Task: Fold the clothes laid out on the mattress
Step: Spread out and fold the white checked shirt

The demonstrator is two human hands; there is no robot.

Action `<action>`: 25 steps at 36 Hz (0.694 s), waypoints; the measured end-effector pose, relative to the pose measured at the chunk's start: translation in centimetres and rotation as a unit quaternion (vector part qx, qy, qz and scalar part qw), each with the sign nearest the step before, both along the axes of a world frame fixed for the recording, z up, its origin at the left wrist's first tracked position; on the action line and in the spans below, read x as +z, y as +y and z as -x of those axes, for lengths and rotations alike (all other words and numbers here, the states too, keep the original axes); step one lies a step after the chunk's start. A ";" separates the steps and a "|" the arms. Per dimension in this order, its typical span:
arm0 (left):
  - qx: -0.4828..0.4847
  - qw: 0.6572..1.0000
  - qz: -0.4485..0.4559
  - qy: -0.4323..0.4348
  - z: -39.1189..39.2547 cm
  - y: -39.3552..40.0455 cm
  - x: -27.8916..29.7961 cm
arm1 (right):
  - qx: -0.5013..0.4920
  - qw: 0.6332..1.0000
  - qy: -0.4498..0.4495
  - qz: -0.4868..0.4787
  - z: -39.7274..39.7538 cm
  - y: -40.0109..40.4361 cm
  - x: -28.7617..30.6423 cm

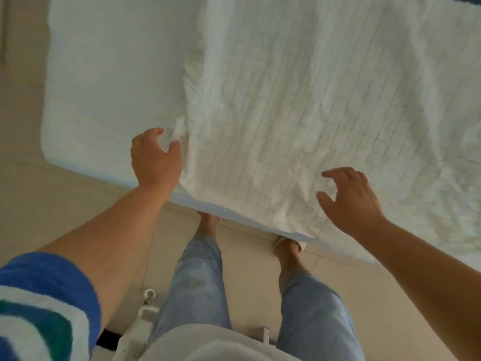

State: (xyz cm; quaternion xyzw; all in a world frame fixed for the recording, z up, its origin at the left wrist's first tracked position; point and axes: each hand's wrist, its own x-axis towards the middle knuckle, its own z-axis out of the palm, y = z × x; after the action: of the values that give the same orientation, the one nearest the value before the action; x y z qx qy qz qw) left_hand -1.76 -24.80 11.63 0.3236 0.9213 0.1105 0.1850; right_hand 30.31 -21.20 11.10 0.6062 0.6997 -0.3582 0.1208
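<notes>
A person's left hand (pixel 155 157) pinched the near-left edge of a white, grid-checked cloth (pixel 299 121), possibly a garment, spread across the mattress (pixel 109 74). The right hand (pixel 350 198) hovered over the cloth's near edge, fingers spread and loosely curved, holding nothing. Jeans (pixel 197 282) showed below.

Checked cloth (pixel 299 113) on mattress (pixel 112 74), right of bare part, overhanging near edge
</notes>
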 end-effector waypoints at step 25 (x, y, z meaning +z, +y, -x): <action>0.244 0.789 -0.029 -0.563 13.2 7.5 -2.9 | -0.192 0.975 -0.013 0.106 26.0 2.7 -2.9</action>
State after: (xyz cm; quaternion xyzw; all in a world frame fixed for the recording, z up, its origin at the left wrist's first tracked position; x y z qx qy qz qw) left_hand -14.93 -17.32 8.69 -0.0260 0.6983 0.3416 0.6285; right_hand 4.26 -18.55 8.24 0.7178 0.5262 -0.4391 0.1226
